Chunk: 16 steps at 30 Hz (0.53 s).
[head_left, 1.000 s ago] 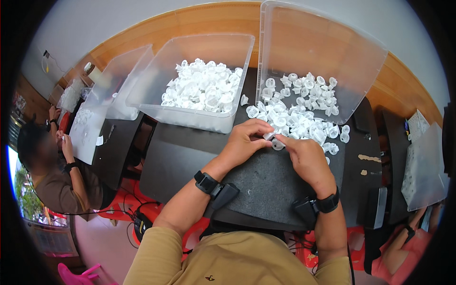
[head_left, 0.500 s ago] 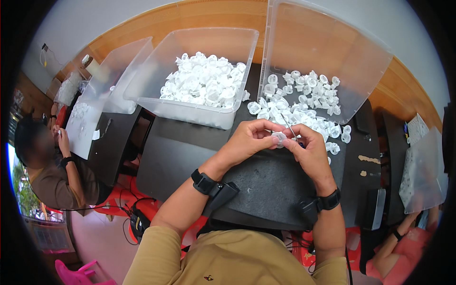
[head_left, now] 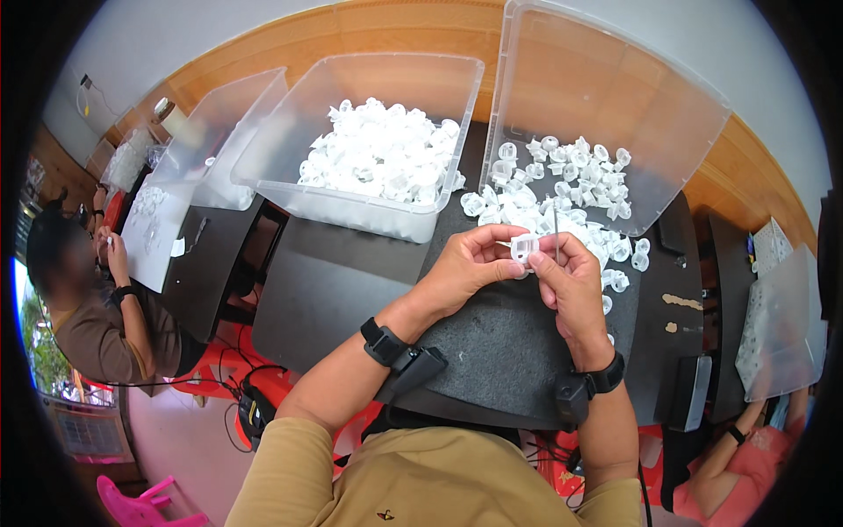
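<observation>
My left hand (head_left: 470, 268) pinches a small white plastic part (head_left: 524, 247) by its side, over the dark mat. The part has a round rim and an opening that faces up. My right hand (head_left: 572, 279) is closed around a thin metal tool (head_left: 556, 224), whose slim shaft points away from me. The right thumb and fingertips also touch the part's right side. Most of the tool's grip end is hidden in the palm. Just beyond both hands spreads a heap of similar white parts (head_left: 575, 220).
A clear bin (head_left: 347, 198) full of white parts stands left of the heap. Another clear bin (head_left: 606, 75), tipped on its side, opens toward me. A dark grey mat (head_left: 500, 351) covers the near table. One person (head_left: 110, 325) works at the left, another (head_left: 738, 470) at the right.
The white part has turned, so its opening now shows. The tool has swung from slanting across the part to nearly upright on its right. Both hands have shifted slightly.
</observation>
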Tool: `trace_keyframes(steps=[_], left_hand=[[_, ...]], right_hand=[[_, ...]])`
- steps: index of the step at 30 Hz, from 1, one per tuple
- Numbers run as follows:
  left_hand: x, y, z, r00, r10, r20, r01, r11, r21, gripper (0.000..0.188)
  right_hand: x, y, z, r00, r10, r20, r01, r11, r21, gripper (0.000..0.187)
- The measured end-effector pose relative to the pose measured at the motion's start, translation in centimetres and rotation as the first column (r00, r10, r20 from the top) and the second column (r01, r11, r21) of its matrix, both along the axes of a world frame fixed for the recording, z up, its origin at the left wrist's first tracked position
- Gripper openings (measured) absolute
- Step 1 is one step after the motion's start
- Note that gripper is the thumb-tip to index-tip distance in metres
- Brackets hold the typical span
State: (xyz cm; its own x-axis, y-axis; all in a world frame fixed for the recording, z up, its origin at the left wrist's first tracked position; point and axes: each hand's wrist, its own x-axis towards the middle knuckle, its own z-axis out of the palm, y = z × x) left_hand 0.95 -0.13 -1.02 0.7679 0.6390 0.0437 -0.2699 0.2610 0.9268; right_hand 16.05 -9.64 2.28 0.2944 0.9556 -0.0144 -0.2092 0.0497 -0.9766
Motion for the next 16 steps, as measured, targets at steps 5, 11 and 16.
trace_keyframes(steps=[5,11,16], left_hand=[[0.1,0.0,0.1,0.995,0.070,0.076,-0.062,0.994,-0.094,0.041],[-0.2,1.2,-0.3,0.995,0.100,0.021,-0.100,0.994,-0.037,0.041],[-0.2,1.5,-1.0,0.994,0.109,-0.017,-0.109,0.994,-0.006,0.041]], right_hand=[[-0.3,-0.1,0.5,0.994,-0.018,0.111,0.016,1.000,0.013,0.012],[-0.3,-1.0,1.1,0.677,-0.111,0.727,0.070,0.994,0.087,0.022],[-0.9,-1.1,1.3,0.596,-0.014,0.803,0.033,0.999,-0.006,0.028]])
